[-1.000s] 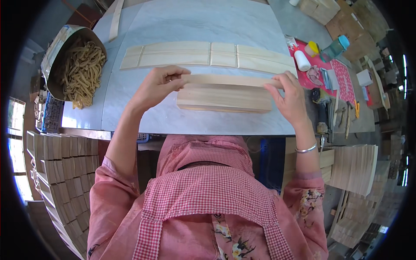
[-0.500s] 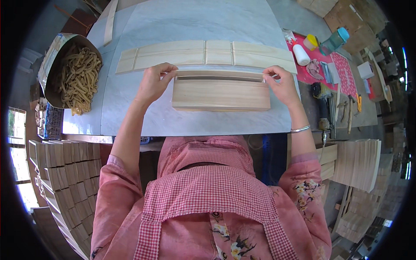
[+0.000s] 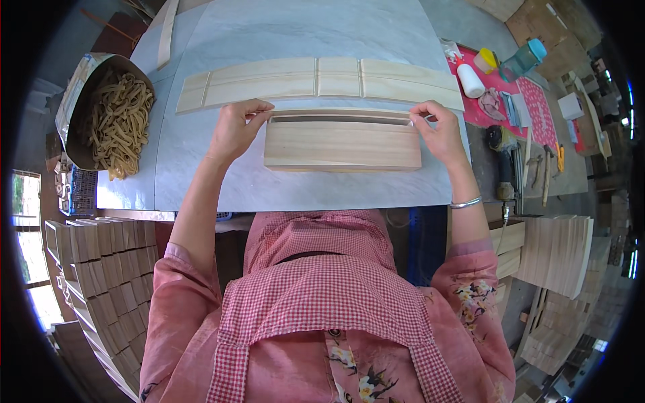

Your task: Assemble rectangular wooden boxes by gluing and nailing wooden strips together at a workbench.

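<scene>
A long pale wooden box (image 3: 342, 144) lies before me on the blue-grey tabletop (image 3: 222, 181), with a dark narrow opening along its far top edge. My left hand (image 3: 240, 127) pinches the box's far left corner between thumb and fingers. At the far right corner, my right hand (image 3: 435, 127) grips it the same way, thumb toward me. Just beyond the box lies a row of flat grooved wooden panels (image 3: 282, 79), set end to end across the table. The undersides of my fingertips are hidden.
To the left, a carton (image 3: 75, 111) is filled with tan rubber bands (image 3: 123, 121). On the right, a white glue bottle (image 3: 470, 82), a teal water bottle (image 3: 524, 59) and a power tool (image 3: 505, 176) sit. Stacked wooden pieces (image 3: 111, 269) stand at lower left, more boards (image 3: 552, 252) at lower right.
Both hands keep their hold on the box, which has barely moved. The view has shifted slightly.
</scene>
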A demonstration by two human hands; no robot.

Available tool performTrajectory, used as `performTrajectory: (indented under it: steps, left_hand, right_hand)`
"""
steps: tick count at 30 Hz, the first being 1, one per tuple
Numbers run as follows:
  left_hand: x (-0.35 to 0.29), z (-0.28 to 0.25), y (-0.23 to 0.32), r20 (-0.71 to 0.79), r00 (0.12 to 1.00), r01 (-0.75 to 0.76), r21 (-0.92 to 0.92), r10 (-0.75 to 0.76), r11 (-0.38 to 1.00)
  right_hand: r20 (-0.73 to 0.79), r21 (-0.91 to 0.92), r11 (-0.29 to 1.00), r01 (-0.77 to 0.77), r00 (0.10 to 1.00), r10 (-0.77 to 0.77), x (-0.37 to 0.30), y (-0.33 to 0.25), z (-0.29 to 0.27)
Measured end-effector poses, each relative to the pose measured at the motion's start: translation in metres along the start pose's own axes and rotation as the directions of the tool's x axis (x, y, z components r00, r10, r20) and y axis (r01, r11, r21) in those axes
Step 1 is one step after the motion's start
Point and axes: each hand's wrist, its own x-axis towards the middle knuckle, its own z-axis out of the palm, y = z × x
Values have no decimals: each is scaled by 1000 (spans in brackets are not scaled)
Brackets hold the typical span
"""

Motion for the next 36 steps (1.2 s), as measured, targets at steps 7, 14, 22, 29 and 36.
performTrajectory:
  steps: [7,14,22,29,36]
  left_hand:
    - [-2,1,-17,-33,998,52,-70,-55,996]
    - [-4,16,-3,-141,975,128,-283,-173,951]
    - [-9,10,0,-39,928,325,-397,-369,859]
    - [-9,14,-3,-41,940,302,-367,-339,880]
    - [-16,9,4,-8,905,389,-391,-425,834]
  right_hand:
    - [-5,44,999,27,1000,-27,0,4,1]
    - [-29,82,996,-36,999,39,0,5,0]
    - [-13,109,981,-163,986,165,-2,-4,5]
    - [-44,-11,989,-149,988,148,-7,7,8]
    - [-85,62,972,-226,969,230,-14,-3,9]
